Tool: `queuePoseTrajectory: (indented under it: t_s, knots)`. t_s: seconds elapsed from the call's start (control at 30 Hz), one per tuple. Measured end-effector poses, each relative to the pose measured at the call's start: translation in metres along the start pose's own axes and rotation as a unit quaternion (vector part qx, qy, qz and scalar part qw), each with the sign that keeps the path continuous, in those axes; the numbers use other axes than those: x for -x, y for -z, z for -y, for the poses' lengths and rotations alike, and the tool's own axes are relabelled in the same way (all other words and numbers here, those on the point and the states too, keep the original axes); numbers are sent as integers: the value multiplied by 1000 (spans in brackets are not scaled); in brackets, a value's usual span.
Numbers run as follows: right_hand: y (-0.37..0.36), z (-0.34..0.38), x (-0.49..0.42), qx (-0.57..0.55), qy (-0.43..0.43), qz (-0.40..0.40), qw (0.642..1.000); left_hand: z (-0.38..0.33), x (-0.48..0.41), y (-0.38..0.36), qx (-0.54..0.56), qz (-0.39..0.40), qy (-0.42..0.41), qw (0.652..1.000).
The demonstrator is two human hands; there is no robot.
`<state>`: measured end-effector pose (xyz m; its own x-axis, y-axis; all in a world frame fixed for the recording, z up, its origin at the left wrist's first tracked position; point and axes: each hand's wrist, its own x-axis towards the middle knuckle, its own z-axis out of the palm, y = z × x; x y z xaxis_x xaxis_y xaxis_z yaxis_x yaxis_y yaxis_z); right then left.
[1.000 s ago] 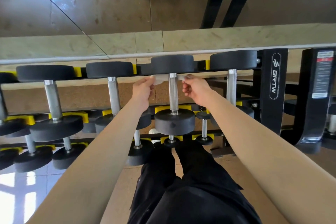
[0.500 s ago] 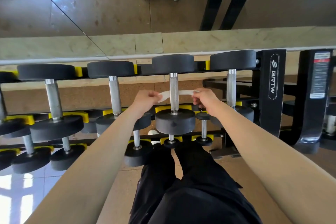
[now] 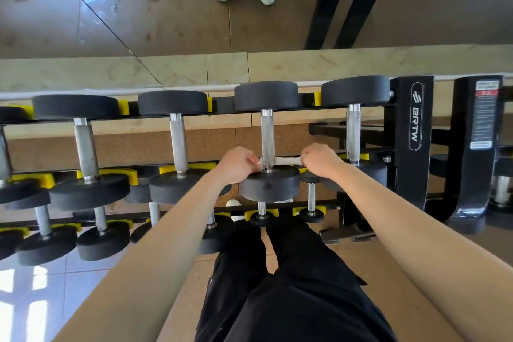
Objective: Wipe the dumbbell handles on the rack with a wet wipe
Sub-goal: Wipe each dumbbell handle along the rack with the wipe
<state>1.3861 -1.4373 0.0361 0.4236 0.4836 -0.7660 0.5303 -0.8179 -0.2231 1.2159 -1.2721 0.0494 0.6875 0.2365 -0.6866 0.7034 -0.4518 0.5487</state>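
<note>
A black dumbbell with a knurled steel handle [image 3: 267, 139] lies on the top shelf of the rack [image 3: 413, 130], in the middle of the view. A white wet wipe [image 3: 286, 160], stretched into a narrow strip, passes behind the handle's near end, just above the near weight head [image 3: 269, 184]. My left hand [image 3: 237, 164] pinches the wipe's left end. My right hand [image 3: 319, 159] pinches its right end. Both hands sit close to the handle, one on each side.
More dumbbells with steel handles [image 3: 179, 143] [image 3: 353, 130] lie left and right on the same shelf, smaller ones [image 3: 311, 200] on the lower shelf. Yellow cradles [image 3: 130, 175] hold the heads. A mirror [image 3: 166, 16] stands behind the rack. My legs in black trousers [image 3: 277, 286] are below.
Both hands have slid the stretched wipe along the handle, from its far end by the back weight head down to its near end. The grip on the wipe is unchanged.
</note>
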Motion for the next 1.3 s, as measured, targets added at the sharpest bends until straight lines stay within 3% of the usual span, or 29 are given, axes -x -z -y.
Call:
queuePoseTrajectory:
  t_s: [0.23,0.33,0.47,0.53,0.67,0.73,0.87,0.97,1.03,1.17,1.23,1.3]
  knots:
    - [-25,48,6,21,56,-11,998,19,21,19,90,43,-26,995]
    - [-13,38,9,-10,34,-12,999,14,8,2,113,-4,4,994]
    - [8,14,13,-78,2,-95,992,6,-7,-9,188,-86,73,976]
    - [5,26,15,-102,12,-111,988,9,-7,-6,248,-121,84,958]
    - [-17,54,8,-146,20,-65,987,15,3,-1,386,-170,110,900]
    - [-17,51,12,-177,-5,-98,979,12,9,0,450,-182,94,869]
    - [-10,25,36,-272,-46,-176,945,-6,26,10,606,-182,41,773]
    - [-10,21,58,-324,-5,-155,933,-21,41,14,619,-147,-4,772]
    - [-10,28,71,-418,29,-108,901,-33,52,15,634,-126,-24,763]
    - [-11,43,99,-669,66,-5,741,-52,65,2,673,-56,-47,736]
    - [-13,40,112,-703,89,7,706,-60,68,-9,667,-38,-45,743]
    - [-16,30,123,-703,95,-3,704,-69,68,-22,638,-28,-41,768]
